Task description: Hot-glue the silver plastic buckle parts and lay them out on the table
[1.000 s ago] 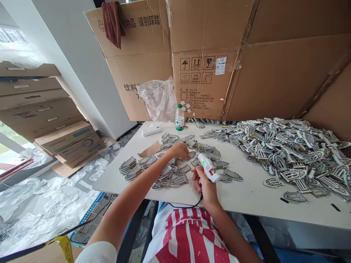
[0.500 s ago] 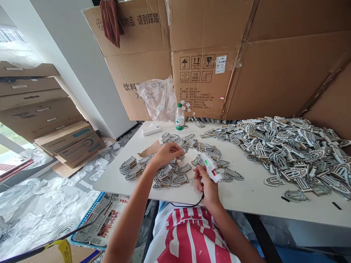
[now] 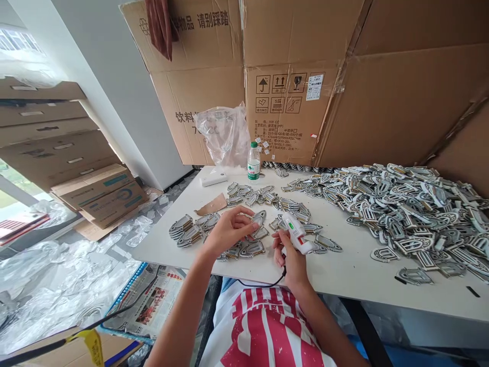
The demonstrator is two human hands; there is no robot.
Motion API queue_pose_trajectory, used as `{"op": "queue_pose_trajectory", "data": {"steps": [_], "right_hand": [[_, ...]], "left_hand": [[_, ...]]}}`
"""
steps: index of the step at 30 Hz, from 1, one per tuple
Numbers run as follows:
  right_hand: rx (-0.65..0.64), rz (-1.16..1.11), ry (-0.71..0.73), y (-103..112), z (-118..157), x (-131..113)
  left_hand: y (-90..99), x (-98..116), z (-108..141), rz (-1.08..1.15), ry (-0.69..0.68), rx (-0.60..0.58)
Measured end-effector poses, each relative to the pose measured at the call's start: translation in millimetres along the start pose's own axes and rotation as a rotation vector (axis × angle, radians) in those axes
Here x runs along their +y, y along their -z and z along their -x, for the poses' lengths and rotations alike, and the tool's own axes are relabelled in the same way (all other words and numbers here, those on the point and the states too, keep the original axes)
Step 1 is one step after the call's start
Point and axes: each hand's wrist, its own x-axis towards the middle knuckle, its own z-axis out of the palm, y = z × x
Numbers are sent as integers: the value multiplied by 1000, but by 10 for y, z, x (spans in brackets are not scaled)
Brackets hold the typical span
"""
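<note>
My left hand [image 3: 234, 229] pinches a small grey arch-shaped frame piece [image 3: 260, 218] between thumb and fingers, raised over the table. Wrapped in my right hand [image 3: 290, 257] is a white glue gun [image 3: 295, 233] with a green label; its black cord drops toward the table's front edge. The gun's nose points up and left, close to the held piece but apart from it. Around both hands lie more of these frame pieces, including a stacked row [image 3: 183, 232] at the left and a cluster [image 3: 294, 208] behind the gun. My left hand hides some pieces beneath it.
A large heap of frame pieces [image 3: 405, 214] covers the table's right side. A water bottle [image 3: 253, 162], a clear plastic bag [image 3: 225, 132], a white box-like object [image 3: 214, 179] and a cardboard scrap [image 3: 211, 204] stand or lie toward the back. Cardboard walls [image 3: 290, 41] close off the far side.
My left hand has moved slightly down and toward me, lifting a frame piece that now shows clearly in its fingers. My right hand keeps the glue gun in almost the same place.
</note>
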Motion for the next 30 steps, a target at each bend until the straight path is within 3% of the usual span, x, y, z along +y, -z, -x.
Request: {"op": "queue_pose_trajectory", "data": {"steps": [11,22,30], "right_hand": [[49,22,-41,-27,-3,-7],[99,25,-35,-8,4,28],[105,23,-29,-6,-7,38]], "left_hand": [[-196,-173,-35,-220,-58,-212],[-244,-203,-75,-315,-88,-120],[-246,-237,-76,-262,-53,-167]]}}
